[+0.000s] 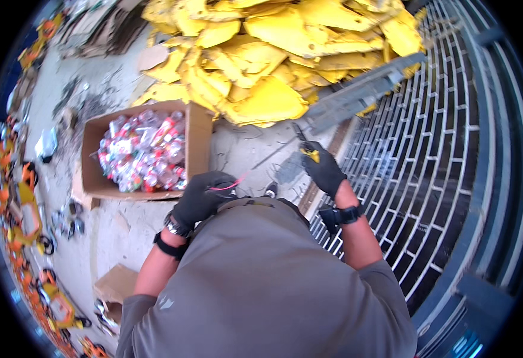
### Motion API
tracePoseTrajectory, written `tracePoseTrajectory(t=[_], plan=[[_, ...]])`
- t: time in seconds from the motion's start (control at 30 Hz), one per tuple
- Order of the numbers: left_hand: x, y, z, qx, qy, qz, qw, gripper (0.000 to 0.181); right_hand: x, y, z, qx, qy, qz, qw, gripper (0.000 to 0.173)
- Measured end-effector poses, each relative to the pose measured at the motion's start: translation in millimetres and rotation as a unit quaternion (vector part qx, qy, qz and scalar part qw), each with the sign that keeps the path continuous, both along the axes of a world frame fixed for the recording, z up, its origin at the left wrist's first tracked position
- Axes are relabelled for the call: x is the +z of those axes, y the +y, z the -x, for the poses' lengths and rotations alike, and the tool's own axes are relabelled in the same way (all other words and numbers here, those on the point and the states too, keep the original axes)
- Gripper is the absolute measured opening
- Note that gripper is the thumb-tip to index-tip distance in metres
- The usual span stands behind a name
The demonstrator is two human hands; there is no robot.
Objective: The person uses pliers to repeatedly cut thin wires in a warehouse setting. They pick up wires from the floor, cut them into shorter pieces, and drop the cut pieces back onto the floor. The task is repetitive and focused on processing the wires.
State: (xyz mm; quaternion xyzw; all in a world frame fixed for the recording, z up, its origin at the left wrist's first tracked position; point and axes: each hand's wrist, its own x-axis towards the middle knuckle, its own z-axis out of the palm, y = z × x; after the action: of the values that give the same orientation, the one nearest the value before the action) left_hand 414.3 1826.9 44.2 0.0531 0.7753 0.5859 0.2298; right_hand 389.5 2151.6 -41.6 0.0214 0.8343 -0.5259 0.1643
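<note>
My left hand (205, 194), in a dark work glove, is closed around a thin cord whose pink end (230, 185) sticks out of the fist. A thin dark length runs on from it towards my right side. My right hand (324, 170), also gloved, grips a tool with a yellow part (313, 155) and a dark tip pointing up; its exact kind cannot be told. Left of my hands stands an open cardboard box (198, 143) filled with crushed plastic bottles (142, 150), many with red caps or labels. Beyond my hands lies a long grey slotted bar (355, 98), perhaps metal.
A heap of yellow plastic panels (270, 100) lies ahead. Flattened cardboard (104, 27) is at the upper left. A dark tiled wall (404, 179) rises on the right. Orange and yellow wheeled items (28, 210) line the far left, and a cardboard piece (116, 284) lies lower left.
</note>
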Motion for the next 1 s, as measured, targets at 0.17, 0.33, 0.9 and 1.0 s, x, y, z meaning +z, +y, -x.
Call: tracePoseTrajectory(t=[0.17,0.33,0.9,1.0], plan=[[-27.1,-12.1,-2.8,-0.035,0.054,-0.061,0.996,0.021,1.2,-0.6,-3.4,-0.028,-0.011,0.040,0.999,0.033],[-27.0,-6.2,-7.1,-0.026,0.043,-0.044,0.998,0.018,6.7,-6.5,-4.1,-0.061,-0.032,0.106,0.992,0.039],[-21.2,8.8,-18.6,-0.019,0.072,0.028,0.997,0.019,27.5,-9.7,14.9,0.043,-0.077,0.206,0.975,0.066],[-11.4,9.8,-21.0,-0.012,0.055,0.040,0.998,0.018,18.0,-9.4,11.0,0.046,-0.083,0.216,0.972,0.064]])
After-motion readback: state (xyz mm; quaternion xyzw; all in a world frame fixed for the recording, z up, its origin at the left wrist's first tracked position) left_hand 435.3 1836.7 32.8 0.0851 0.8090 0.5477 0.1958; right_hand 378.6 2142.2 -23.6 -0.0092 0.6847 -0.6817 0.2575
